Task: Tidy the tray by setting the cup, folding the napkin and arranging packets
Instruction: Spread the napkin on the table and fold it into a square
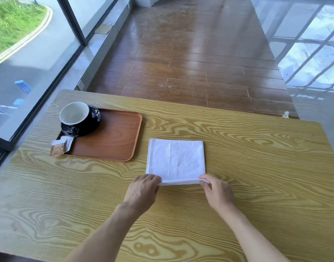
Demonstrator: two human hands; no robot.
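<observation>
A white napkin (176, 160) lies folded on the wooden table (257, 157), right of the tray. My left hand (144, 189) pinches its near left corner and my right hand (218, 190) pinches its near right corner, both at the near edge. A brown wooden tray (115, 140) sits at the table's left. On the tray's far left corner stands a black cup (76, 115) with a white inside, upright on a black saucer (92, 122). A brown packet (57, 150) and a white packet (67, 141) lie at the tray's near left corner, overhanging its rim.
A glass window wall runs along the left, close to the table's left edge. Beyond the table's far edge is a wooden floor. The table's right half and near part are bare wood.
</observation>
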